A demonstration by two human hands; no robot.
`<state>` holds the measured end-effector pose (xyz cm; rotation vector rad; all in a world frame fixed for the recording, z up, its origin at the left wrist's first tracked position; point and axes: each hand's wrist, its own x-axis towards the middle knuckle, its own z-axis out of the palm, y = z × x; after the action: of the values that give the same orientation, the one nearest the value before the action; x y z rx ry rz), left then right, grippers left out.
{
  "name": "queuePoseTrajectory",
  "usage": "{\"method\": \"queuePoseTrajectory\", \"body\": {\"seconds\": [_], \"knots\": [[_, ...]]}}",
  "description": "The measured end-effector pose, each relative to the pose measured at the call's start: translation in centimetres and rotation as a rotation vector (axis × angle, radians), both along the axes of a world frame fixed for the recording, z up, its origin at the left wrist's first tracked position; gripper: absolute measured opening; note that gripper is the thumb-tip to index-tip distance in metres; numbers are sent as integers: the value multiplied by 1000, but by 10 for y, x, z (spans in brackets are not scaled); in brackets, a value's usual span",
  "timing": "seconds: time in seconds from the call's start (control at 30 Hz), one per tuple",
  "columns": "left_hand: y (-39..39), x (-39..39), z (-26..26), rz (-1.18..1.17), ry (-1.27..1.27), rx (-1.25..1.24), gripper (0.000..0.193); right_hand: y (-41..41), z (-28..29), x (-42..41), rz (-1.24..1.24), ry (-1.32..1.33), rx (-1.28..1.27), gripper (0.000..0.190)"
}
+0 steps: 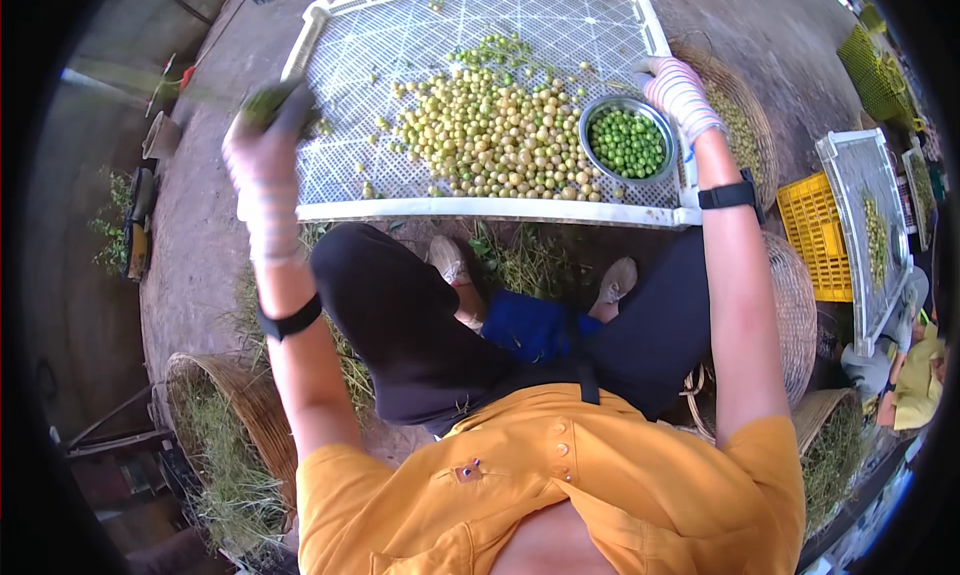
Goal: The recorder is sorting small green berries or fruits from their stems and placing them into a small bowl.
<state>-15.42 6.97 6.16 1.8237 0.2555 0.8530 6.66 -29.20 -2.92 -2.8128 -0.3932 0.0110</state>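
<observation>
A white plastic mesh tray (495,209) lies before me, with a heap of small round yellow-green fruits (495,136) on it. Greener ones on thin stems lie at the heap's far side. At the tray's right end, a round metal bowl (587,143) holds small bright green fruits (626,143). My left hand (262,143), in a striped glove with dark fingers, is motion-blurred over the tray's left edge. Blurred green plant matter (268,106) shows at its fingers. My gloved right hand (671,94) is at the right rim, beside the bowl; its grip is partly hidden.
Wicker baskets stand around me, one with fruits (731,128) at right and one with cut stems (225,455) at left. Stems (525,260) litter the floor between my feet. A yellow crate (814,237), another tray (862,230) and a person (919,380) are at far right.
</observation>
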Motion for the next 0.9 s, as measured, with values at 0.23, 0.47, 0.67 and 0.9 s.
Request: {"method": "queuePoseTrajectory", "body": {"seconds": [0.23, 0.47, 0.67, 0.9], "knots": [[141, -219, -138, 798, 1001, 887, 19, 59, -35, 32, 77, 108, -223, 31], [139, -297, -165, 284, 1473, 217, 72, 71, -26, 49, 226, -34, -76, 19], [54, -153, 0, 660, 1478, 828, 40, 91, 75, -1, 428, -328, -77, 16], [-47, 21, 14, -90, 46, 847, 37, 115, 136, -63, 618, -618, -493, 15]]}}
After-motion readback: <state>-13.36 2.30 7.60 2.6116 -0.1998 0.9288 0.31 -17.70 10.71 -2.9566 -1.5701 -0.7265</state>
